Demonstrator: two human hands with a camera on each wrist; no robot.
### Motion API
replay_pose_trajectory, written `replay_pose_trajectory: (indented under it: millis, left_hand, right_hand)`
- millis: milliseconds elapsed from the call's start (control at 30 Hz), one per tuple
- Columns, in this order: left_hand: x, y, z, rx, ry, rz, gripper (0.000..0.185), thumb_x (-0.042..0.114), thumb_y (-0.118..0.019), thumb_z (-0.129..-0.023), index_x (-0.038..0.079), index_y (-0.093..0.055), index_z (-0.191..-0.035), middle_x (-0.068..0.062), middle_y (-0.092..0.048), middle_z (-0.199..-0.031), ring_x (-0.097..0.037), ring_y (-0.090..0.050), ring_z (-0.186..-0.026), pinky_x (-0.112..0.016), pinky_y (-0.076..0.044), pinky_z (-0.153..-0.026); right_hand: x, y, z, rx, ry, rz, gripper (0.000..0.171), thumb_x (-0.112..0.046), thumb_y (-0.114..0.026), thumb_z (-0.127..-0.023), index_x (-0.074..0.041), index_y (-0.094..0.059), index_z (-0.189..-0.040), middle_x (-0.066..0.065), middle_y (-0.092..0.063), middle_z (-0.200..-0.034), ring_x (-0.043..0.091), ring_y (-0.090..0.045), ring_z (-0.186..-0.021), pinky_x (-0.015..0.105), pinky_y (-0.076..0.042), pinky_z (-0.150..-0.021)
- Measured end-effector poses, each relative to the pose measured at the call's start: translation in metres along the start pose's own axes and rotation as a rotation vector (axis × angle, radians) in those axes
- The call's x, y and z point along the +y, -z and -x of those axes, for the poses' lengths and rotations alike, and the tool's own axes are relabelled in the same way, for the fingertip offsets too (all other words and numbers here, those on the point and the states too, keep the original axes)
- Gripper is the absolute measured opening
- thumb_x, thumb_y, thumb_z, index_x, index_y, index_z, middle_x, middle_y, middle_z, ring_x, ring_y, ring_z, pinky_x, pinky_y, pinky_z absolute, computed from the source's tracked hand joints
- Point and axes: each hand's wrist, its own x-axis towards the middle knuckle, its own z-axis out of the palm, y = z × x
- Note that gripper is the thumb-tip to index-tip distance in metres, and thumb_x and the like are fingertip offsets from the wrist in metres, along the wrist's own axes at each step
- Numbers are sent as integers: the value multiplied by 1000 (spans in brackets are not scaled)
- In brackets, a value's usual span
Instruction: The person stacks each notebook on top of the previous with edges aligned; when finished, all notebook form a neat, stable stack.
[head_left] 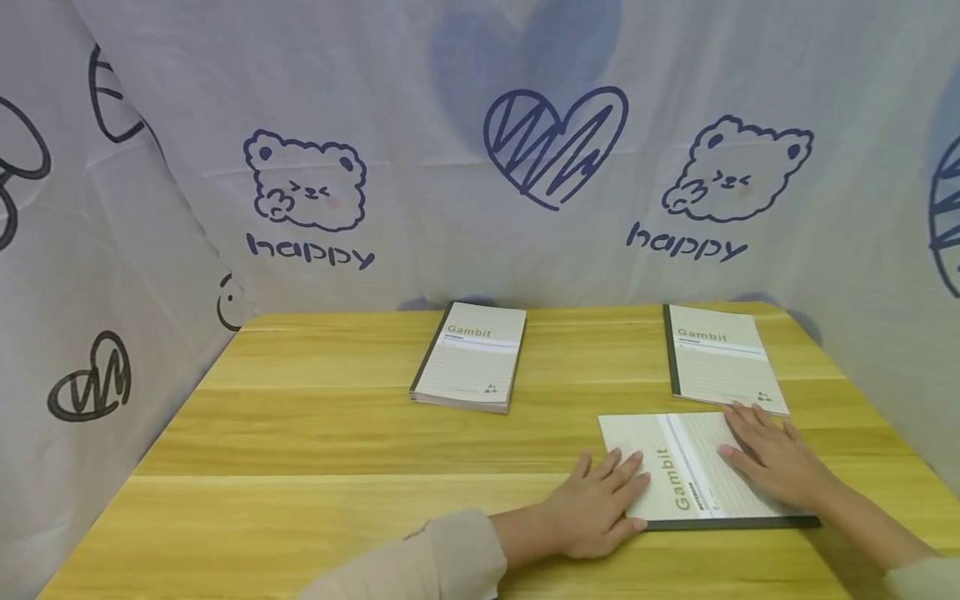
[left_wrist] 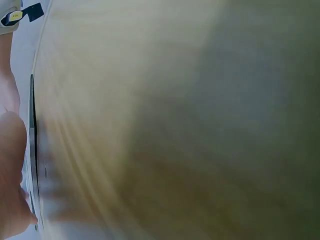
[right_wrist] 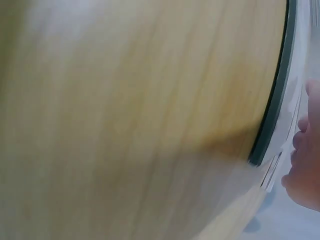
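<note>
Near right of the wooden table [head_left: 315,433], a notebook [head_left: 693,471] lying flat, turned sideways, dark spine along the near edge, "Gambit" printed across the cover; left hand [head_left: 596,512] flat on its left part, fingers straight and spread, thumb off the cover on the wood; right hand [head_left: 776,458] flat on its right part, fingers straight, tips at the far edge; nothing gripped or pinched by either, both simply pressing down.

Just beyond the right fingertips, a second notebook [head_left: 722,358], closed, spine to the left, near corner almost meeting the fingers; touching or not, impossible to tell. Toward the middle of the far edge, a stack of notebooks [head_left: 471,367], well apart from both hands; number in the stack not readable.

Both forearms cut off by the lower edge of the head view, in pale sleeves [head_left: 442,558]. Behind and at both sides, a white cloth [head_left: 450,150] printed with bears, hearts and "happy", hiding whatever lies past the table.

Left wrist view badly blurred: mostly wood grain, a thin dark strip of notebook edge at the far left, part of a hand beside it, finger pose unclear. Right wrist view likewise soft: wood, the dark spine curving down the right side, a few fingertips cut off by the frame.
</note>
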Motion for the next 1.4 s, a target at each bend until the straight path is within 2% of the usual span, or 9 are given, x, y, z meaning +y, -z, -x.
replay_pose_trajectory:
  millis: [200, 333, 600, 833, 967, 1167, 1400]
  left_hand:
    - [3, -2, -3, -40, -19, -44, 57, 49, -18, -99, 22, -19, -149, 5, -15, -156, -18, -14, -144, -42, -18, -116]
    - [2, -1, -5, -57, -22, -71, 56, 49, -18, -99, 24, -19, -149, 8, -17, -155, -16, -14, -144, -42, -19, -116]
    - [-2, 0, -1, -63, 0, -4, 53, 48, -18, -99, 26, -23, -148, 11, -18, -154, -12, -16, -143, -49, -20, -114]
    - [-17, 8, 4, -66, 25, 49, 52, 45, -20, -100, 23, -27, -147, 9, -22, -153, -14, -19, -143, -54, -19, -113]
    - [-28, 10, 6, -39, 53, 72, 51, 43, -22, -101, 20, -32, -145, 6, -27, -152, -19, -22, -142, -56, -18, -113]
    - [-46, 9, 6, -18, 109, 76, 50, 40, -25, -101, 18, -32, -145, 4, -29, -151, -24, -22, -142, -58, -17, -112]
    - [-60, 12, 3, 4, 206, 69, 50, 39, -29, -100, 17, -34, -145, 3, -30, -151, -30, -22, -142, -57, -18, -112]
  right_hand:
    - [8, -2, 4, -59, -36, -16, 67, -39, -39, -98, 14, -31, -137, 38, -27, -141, 53, -18, -133, 72, -12, -99]
    - [9, -1, 4, -65, -40, -13, 66, -39, -40, -97, 14, -33, -136, 38, -27, -140, 54, -20, -131, 71, -14, -99]
    - [9, 0, 2, -38, -18, -81, 61, -35, -43, -97, 15, -38, -132, 40, -28, -138, 56, -23, -128, 72, -18, -96]
    - [2, 1, 2, -16, 19, -135, 57, -32, -46, -96, 14, -40, -131, 40, -27, -139, 56, -20, -129, 70, -18, -98]
    - [-3, -1, 2, 10, 71, -136, 55, -29, -48, -95, 14, -42, -130, 40, -29, -138, 57, -23, -128, 70, -18, -99]
    - [-11, -3, 3, 10, 115, -132, 54, -27, -48, -96, 12, -42, -132, 37, -32, -138, 56, -24, -129, 69, -16, -102]
    - [-22, -6, 5, -4, 135, -146, 54, -28, -50, -95, 8, -41, -134, 34, -33, -141, 54, -26, -130, 66, -14, -105]
